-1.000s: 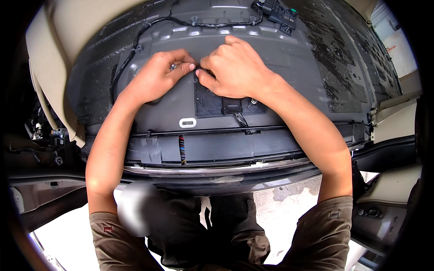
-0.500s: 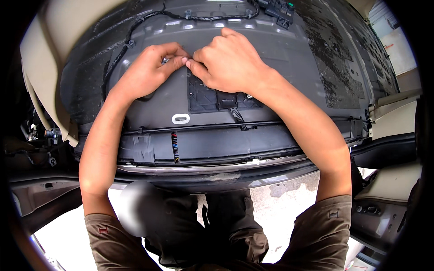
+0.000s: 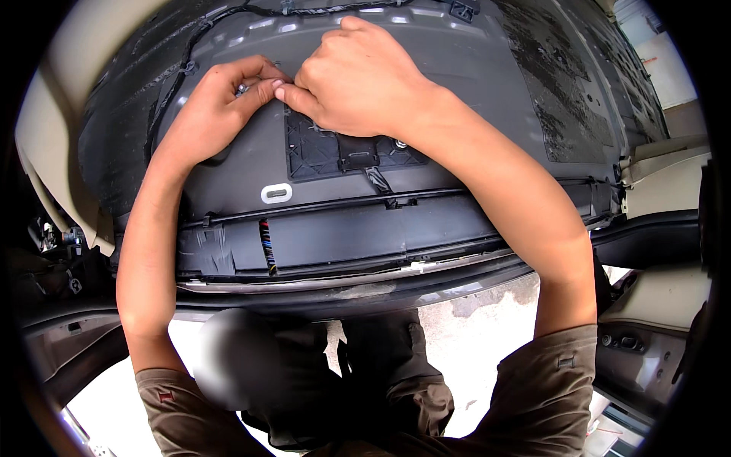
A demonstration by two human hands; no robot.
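Both hands meet high on a dark grey car floor panel (image 3: 472, 68). My left hand (image 3: 217, 110) pinches something small and shiny at its fingertips, too small to name. My right hand (image 3: 358, 76) lies next to it, fingers curled down, its fingertips touching the left hand's and pressing at the top edge of a black ribbed plastic bracket (image 3: 343, 152). Whether the right hand grips anything is hidden under its fingers.
A black wire loom (image 3: 228, 19) runs along the panel's top. Below the bracket sit a white oval slot (image 3: 276, 193), a long black channel (image 3: 365, 236) with coloured wires showing, and the door sill. Beige trim (image 3: 46, 129) stands at the left, a door panel (image 3: 655, 335) at lower right.
Both hands have shifted slightly up and left in the view as the head moved; fingertips stay together at the same spot above the bracket.
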